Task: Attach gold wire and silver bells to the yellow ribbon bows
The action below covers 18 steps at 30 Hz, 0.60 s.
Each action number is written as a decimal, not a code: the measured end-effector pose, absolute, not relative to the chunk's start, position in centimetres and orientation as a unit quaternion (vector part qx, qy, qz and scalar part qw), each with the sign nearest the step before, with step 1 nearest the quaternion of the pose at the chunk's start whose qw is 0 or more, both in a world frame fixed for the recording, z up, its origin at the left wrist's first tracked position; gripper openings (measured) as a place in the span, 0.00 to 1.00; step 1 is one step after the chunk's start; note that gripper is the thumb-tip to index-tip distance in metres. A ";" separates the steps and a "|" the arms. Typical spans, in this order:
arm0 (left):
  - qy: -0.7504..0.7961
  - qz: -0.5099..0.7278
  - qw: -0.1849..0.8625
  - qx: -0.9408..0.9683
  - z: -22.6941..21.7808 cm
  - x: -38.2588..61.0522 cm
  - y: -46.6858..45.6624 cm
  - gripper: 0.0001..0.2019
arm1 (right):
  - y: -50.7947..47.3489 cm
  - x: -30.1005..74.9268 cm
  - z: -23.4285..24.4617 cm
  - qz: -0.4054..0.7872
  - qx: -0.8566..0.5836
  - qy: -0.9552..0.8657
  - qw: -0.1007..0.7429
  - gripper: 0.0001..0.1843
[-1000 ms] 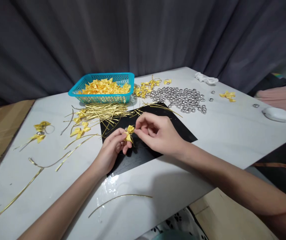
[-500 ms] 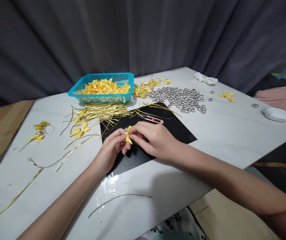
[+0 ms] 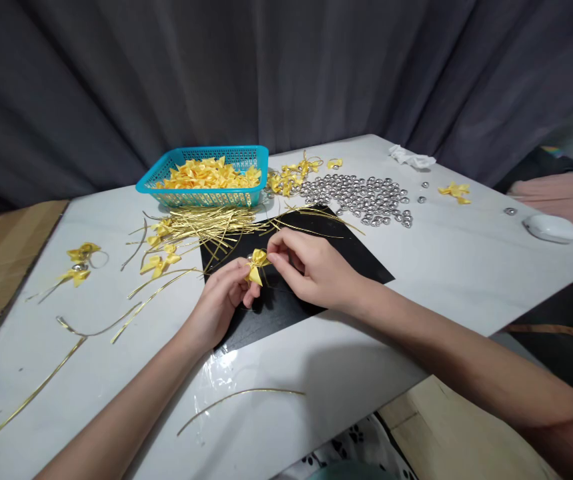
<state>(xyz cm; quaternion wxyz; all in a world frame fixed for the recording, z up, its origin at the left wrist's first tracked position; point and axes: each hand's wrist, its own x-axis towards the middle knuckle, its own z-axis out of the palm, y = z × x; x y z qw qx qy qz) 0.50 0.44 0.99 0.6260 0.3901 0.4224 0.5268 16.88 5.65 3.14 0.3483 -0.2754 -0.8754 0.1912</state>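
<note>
Over the black mat [image 3: 286,300], my left hand [image 3: 223,293] pinches a yellow ribbon bow [image 3: 257,267] between thumb and fingers. A small silver bead shows at the bow's upper left edge. My right hand [image 3: 311,267] has its thumb and forefinger closed at the bow's right loop; any thin wire between those fingertips is too small to make out. Gold twist ties [image 3: 211,223] lie in a pile just beyond my left hand, with loose yellow bows [image 3: 159,265] beside it.
A blue basket [image 3: 201,200] of yellow bows stands at the back. Silver beads [image 3: 366,197] spread to its right. Loose ties [image 3: 241,393] lie in front and left. A white tissue [image 3: 411,157] and a white computer mouse [image 3: 551,228] are on the right.
My right hand has drawn slightly right and up, uncovering more of the bow. It now covers the pink thread snips seen before. My left hand keeps its hold.
</note>
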 end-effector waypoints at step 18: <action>0.407 0.519 0.642 0.390 0.9 0.4 0.4 0.07 | 5.2 16.6 2.2 -0.034 -0.228 -0.917 0.326 0.12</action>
